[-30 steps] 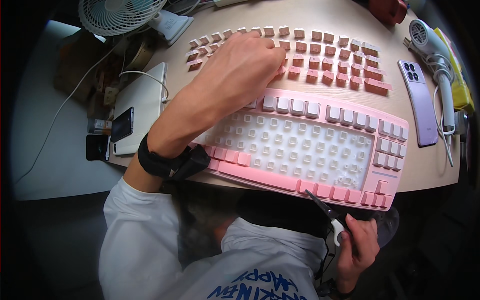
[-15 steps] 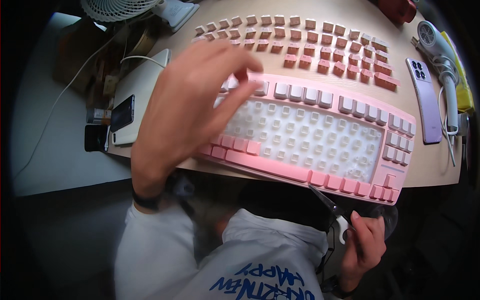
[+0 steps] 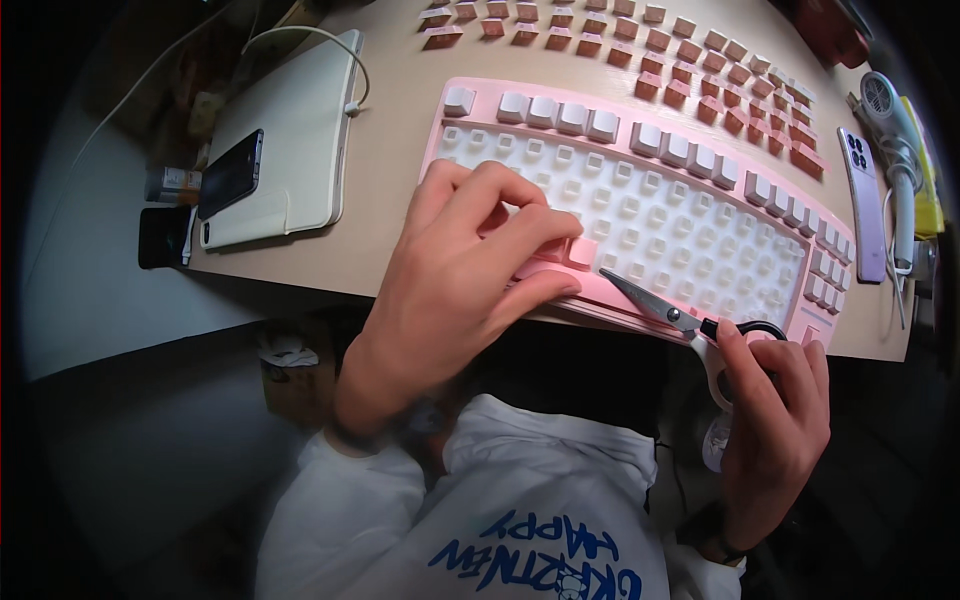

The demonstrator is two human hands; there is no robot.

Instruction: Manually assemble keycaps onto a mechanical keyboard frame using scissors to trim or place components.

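The pink keyboard (image 3: 436, 150) lies at a slant along the table's front edge, its main block showing rows of bare whitish switch sockets (image 3: 655, 215). My left hand (image 3: 470, 250) reaches over its lower left part, thumb and forefinger closed about a pink keycap (image 3: 582, 252) at the end of a short row; the other fingers curl behind. In my right hand (image 3: 775, 410) is a pair of scissors (image 3: 655, 308) with one black and one white handle loop. The blades lie over the pink bottom keys, their tip just beside that keycap.
Loose pink and whitish keycaps (image 3: 620, 55) stand in rows behind the keyboard. To the left are a white tablet (image 3: 290, 110) with a cable and a dark phone (image 3: 232, 175). A lilac phone (image 3: 862, 205) and a hair dryer (image 3: 885, 110) lie at the right.
My left hand has come down to the keycap at the row's end. My right hand has brought the scissors up over the keyboard's front. The whole view has shifted.
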